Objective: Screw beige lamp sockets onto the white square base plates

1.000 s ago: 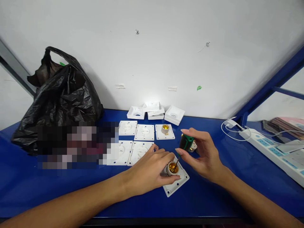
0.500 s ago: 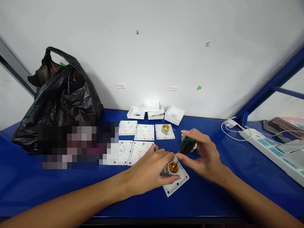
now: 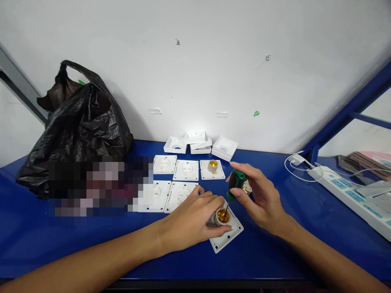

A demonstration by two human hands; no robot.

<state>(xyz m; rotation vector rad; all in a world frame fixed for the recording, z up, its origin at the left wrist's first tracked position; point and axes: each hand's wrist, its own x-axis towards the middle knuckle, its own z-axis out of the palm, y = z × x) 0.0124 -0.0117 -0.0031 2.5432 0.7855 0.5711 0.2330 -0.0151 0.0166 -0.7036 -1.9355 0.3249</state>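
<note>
My left hand (image 3: 200, 217) grips a round lamp socket (image 3: 217, 219) with a brass-coloured inside, thumb on the near side and fingers on the far side. Under the socket lies a square white base plate (image 3: 230, 235), set at an angle on the table. In my right hand (image 3: 262, 199) is a screwdriver (image 3: 236, 184) with a green and black handle, held between thumb and fingers. Its shaft points down into the socket, and the tip is hidden inside. Some brass and white parts (image 3: 247, 187) lie behind the right hand, partly covered.
Several white base plates (image 3: 185, 170) lie flat beyond my left hand; one carries a lamp socket (image 3: 213, 166). White square covers (image 3: 225, 148) are stacked by the wall. A black plastic bag (image 3: 82, 122) stands left, a power strip (image 3: 351, 191) with cables right.
My right hand has shifted slightly left and the screwdriver handle has come more upright over the socket. The left hand, socket and base plate have stayed put.
</note>
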